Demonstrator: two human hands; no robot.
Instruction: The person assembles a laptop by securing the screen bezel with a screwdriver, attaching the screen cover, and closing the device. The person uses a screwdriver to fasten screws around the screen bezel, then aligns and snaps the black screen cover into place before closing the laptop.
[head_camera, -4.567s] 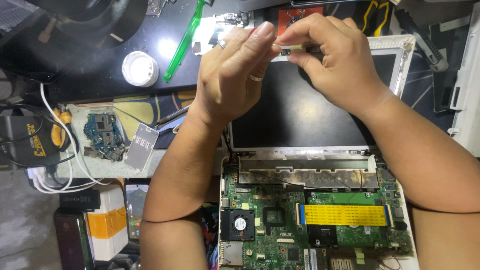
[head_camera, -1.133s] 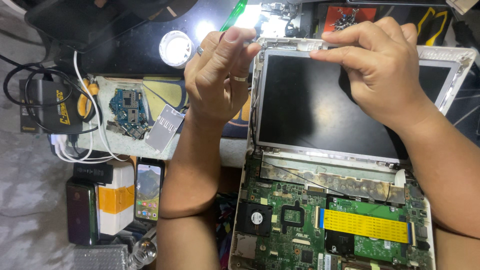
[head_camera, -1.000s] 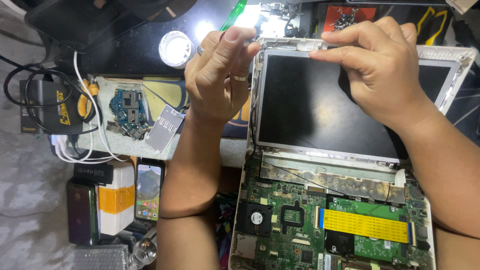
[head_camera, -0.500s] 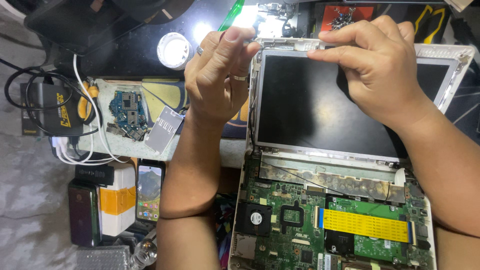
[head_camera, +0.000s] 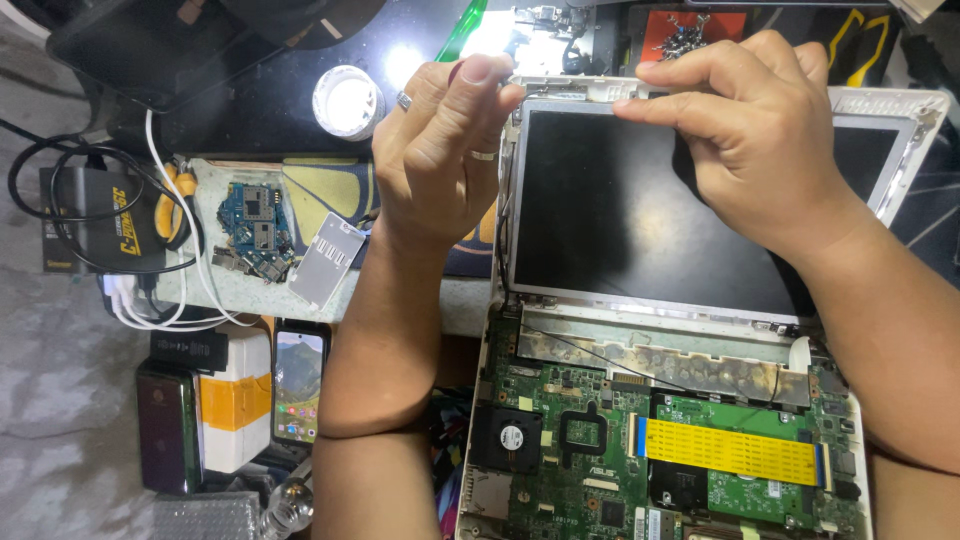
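Laptop screen panel (head_camera: 640, 210) sits centre-right in its white frame. Left hand (head_camera: 440, 160) is pinched on a red-tipped tool at the top-left corner; right hand (head_camera: 750, 140) is pinched narrowly on the top edge. Panel is best steadied, prying kept gentle.

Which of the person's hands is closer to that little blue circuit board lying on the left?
Left. The left hand is at the screen's top left corner, a short way right of the blue circuit board; the right hand is farther right, over the screen.

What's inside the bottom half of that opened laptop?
Inside the laptop base: a green circuit board, a small black fan and a yellow ribbon cable. The right forearm covers its right edge.
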